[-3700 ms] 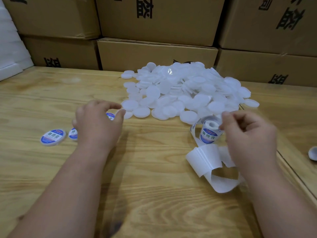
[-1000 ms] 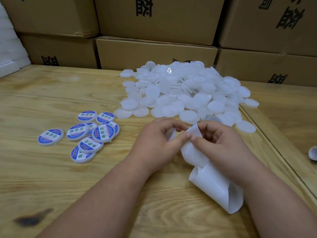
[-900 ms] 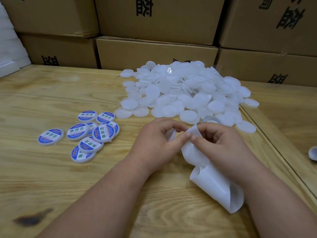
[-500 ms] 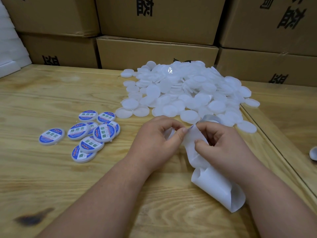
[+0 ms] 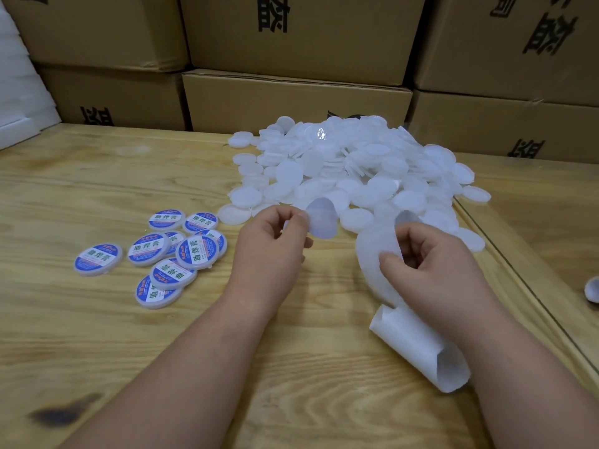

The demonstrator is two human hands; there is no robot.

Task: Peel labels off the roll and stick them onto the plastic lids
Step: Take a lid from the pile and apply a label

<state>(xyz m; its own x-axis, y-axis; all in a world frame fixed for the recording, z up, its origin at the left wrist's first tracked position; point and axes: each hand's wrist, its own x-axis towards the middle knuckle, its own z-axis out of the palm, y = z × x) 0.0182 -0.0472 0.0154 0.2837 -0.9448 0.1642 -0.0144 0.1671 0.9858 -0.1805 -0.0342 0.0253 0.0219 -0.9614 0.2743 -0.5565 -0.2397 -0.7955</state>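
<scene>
My left hand (image 5: 270,244) pinches a round label (image 5: 321,218) by its edge, lifted above the wooden table with its pale back toward me. My right hand (image 5: 431,264) pinches the white backing strip (image 5: 372,254) of the label roll, whose loose end curls on the table (image 5: 421,348). The roll itself is hidden behind my right hand. A big pile of plain white plastic lids (image 5: 350,170) lies behind both hands. Several lids with blue labels (image 5: 168,251) lie in a cluster to the left.
Stacked cardboard boxes (image 5: 291,98) wall off the back of the table (image 5: 97,335). White foam sheets (image 5: 19,102) lean at the far left. A seam in the tabletop (image 5: 518,273) runs along the right, with one stray lid (image 5: 592,288) beyond it.
My hands were together on the strip; now the left hand has pulled away to the left and up with a label peeled free. The right hand keeps the backing strip.
</scene>
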